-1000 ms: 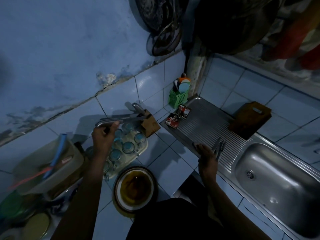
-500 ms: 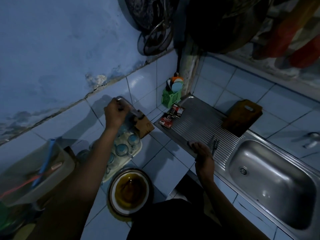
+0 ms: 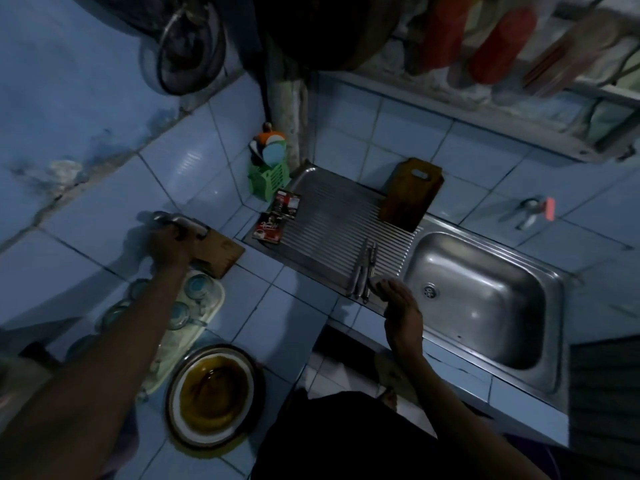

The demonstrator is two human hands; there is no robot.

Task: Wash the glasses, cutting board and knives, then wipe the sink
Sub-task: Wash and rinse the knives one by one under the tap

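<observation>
My left hand (image 3: 171,244) grips a metal knife handle (image 3: 180,220) that stands in the wooden knife block (image 3: 221,254) on the tiled counter. Just in front of the block, several upturned glasses (image 3: 194,289) stand on a pale tray (image 3: 180,341), partly hidden by my left forearm. Loose knives (image 3: 362,271) lie on the ribbed drainboard (image 3: 329,223). Beside them, my right hand (image 3: 398,299) rests with fairly straight fingers on the drainboard's front edge, over a small grey lump (image 3: 375,284). The wooden cutting board (image 3: 410,195) leans against the back wall. The steel sink (image 3: 485,341) has nothing in it.
A plate of brown liquid (image 3: 214,396) sits at the counter's front. Two sachets (image 3: 277,220) and a green caddy (image 3: 268,178) stand at the drainboard's left end. The tap (image 3: 530,211) juts from the wall behind the sink. Pans hang overhead.
My left hand carried a knife to the block and lowered it in. My right hand slid right along the drainboard edge, from left of the loose knives to their right.
</observation>
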